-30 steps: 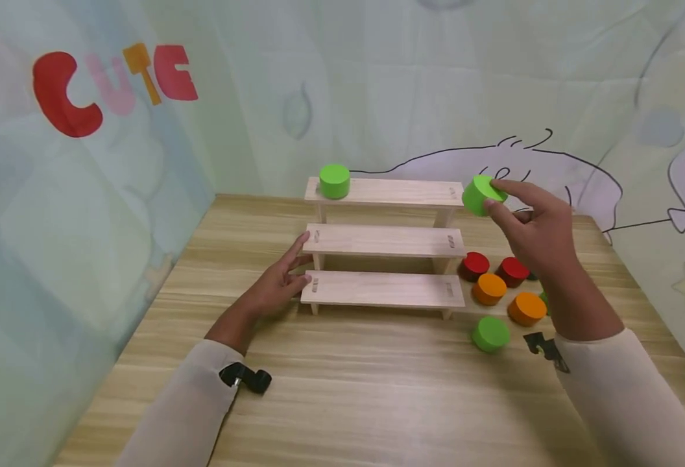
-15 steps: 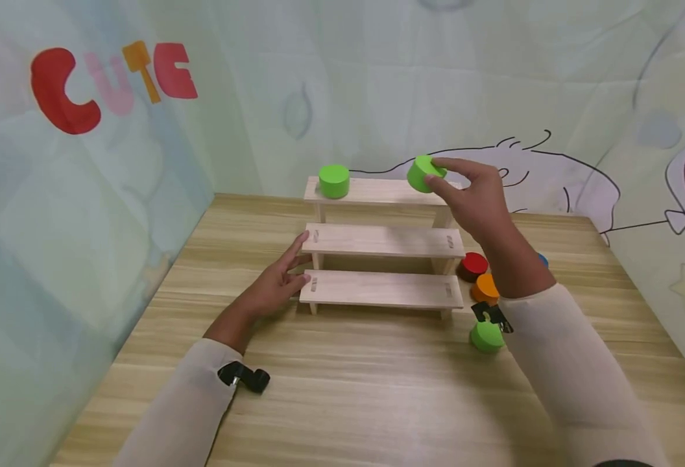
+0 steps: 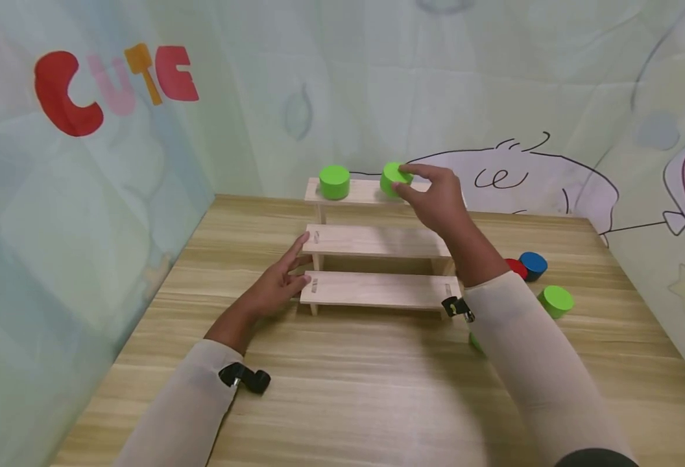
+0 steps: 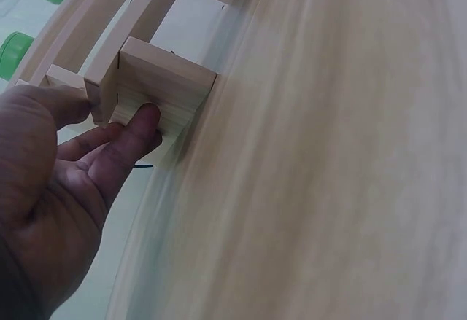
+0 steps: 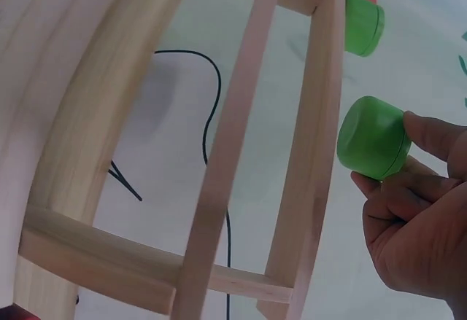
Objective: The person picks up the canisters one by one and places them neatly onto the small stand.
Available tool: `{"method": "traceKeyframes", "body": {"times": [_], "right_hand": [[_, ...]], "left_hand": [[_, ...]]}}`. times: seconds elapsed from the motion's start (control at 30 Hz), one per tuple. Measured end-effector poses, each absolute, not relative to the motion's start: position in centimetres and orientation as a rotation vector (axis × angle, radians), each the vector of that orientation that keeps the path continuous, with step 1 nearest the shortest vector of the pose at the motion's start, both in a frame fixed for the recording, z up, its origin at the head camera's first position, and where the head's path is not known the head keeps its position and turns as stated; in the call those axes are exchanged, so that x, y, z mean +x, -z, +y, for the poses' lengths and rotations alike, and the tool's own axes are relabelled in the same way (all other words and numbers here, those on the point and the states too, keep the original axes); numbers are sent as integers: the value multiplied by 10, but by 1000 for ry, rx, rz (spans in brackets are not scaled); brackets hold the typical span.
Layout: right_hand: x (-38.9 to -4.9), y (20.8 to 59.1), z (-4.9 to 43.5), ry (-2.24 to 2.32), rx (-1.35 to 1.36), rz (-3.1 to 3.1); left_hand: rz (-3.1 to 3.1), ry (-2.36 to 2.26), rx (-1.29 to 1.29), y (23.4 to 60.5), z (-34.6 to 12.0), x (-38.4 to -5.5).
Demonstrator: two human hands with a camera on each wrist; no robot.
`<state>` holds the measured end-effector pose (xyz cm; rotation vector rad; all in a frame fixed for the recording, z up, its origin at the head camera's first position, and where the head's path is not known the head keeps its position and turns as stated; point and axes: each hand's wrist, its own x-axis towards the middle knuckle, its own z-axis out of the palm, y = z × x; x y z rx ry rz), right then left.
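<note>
A three-tier wooden stand [image 3: 377,288] stands on the table. My left hand [image 3: 272,288] grips its left end, thumb at the lowest board and fingers by the side; in the left wrist view, the left hand [image 4: 66,181] has thumb and fingers on either side of the board's end. At the top board, my right hand [image 3: 438,198] pinches a green cylinder block [image 3: 394,180] between thumb and fingers. In the right wrist view, this held block [image 5: 372,139] is tilted, close over the board's edge. Another green block [image 3: 334,182] sits on the top board's left end.
Right of the stand, a blue block [image 3: 533,266], a red block [image 3: 516,267] and a green block [image 3: 556,301] lie on the wooden table [image 3: 342,389]. My right forearm partly hides another green block [image 3: 475,342]. Printed fabric [image 3: 377,84] hangs behind.
My right hand has carried the green block leftward from beyond the stand's right end to the middle of the top board, and lowered it there. The left hand stays in place.
</note>
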<state>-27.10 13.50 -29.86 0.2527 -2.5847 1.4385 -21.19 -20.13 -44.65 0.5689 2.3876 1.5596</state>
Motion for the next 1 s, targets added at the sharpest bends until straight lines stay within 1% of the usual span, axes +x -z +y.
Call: {"method": "traceKeyframes", "body": {"times": [0.23,1.0], "right_hand": [[-275,306,131,-1418,291,-2596],[-277,303,130,-1296,302,-2704]], "left_hand": [[2392,-1555,565,447,-201,-212],[2378,-1578,564,448,-200,-212]]}}
